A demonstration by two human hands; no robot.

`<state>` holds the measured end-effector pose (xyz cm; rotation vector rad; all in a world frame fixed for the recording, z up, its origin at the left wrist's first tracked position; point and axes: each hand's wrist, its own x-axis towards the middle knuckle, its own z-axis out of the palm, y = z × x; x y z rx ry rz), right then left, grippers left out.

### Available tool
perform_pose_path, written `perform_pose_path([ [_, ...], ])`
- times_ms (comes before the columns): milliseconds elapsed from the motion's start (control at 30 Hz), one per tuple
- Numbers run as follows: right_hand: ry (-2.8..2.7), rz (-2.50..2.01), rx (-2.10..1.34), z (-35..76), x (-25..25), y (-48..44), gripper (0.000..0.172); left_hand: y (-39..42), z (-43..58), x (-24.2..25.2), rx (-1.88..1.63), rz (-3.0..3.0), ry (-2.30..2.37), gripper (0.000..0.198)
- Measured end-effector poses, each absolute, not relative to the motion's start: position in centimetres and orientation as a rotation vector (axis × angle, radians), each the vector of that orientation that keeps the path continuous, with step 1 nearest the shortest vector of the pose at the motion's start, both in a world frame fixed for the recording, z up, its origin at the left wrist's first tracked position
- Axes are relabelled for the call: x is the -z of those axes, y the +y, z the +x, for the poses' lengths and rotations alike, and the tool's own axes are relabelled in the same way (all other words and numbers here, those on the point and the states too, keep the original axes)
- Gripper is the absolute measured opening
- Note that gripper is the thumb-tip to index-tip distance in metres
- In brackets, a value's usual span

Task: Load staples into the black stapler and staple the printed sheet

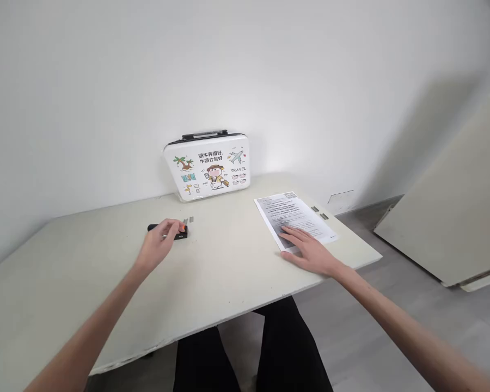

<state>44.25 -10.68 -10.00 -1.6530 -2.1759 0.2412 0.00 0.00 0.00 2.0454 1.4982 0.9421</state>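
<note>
My left hand (160, 240) reaches across the white table (212, 283) and closes its fingertips around a small black stapler (175, 231) with an orange part. Two small strips of staples (188, 220) lie just beyond the stapler. My right hand (308, 249) rests flat, fingers stretched out, on the near end of a printed paper sheet (294, 216) at the table's right side. Two more small grey staple strips (319, 212) lie beside the paper's right edge.
A white cartoon-printed carry case (208, 166) with a black handle stands against the wall at the table's back. A large pale board (453, 218) leans at the right on the grey floor. My dark-trousered legs (269, 354) show under the table's front edge.
</note>
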Motion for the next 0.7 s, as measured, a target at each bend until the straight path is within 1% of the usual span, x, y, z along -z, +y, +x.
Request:
perform_pose_path([
  [100,-2.177,-1.637,-0.244,44.2,10.0,-10.7,0.071,1.8,-1.9,0.1,-0.856,2.412,1.672,0.047],
  [200,-2.172,-1.619,-0.235,44.2,10.0,-10.7,0.070,3.7,-4.0,0.9,-0.711,2.666,1.714,0.052],
  [300,-2.168,-1.628,-0.230,44.2,10.1,-10.8,0.071,5.2,-5.9,1.8,-0.505,2.716,1.719,0.055],
  [367,-2.168,-1.639,-0.230,44.2,10.1,-10.7,0.071,5.7,-6.7,2.3,-0.431,2.737,1.713,0.054],
  [700,-2.157,-1.641,-0.236,44.1,10.1,-10.8,0.070,6.3,-6.7,4.2,-0.376,2.804,1.809,0.056],
])
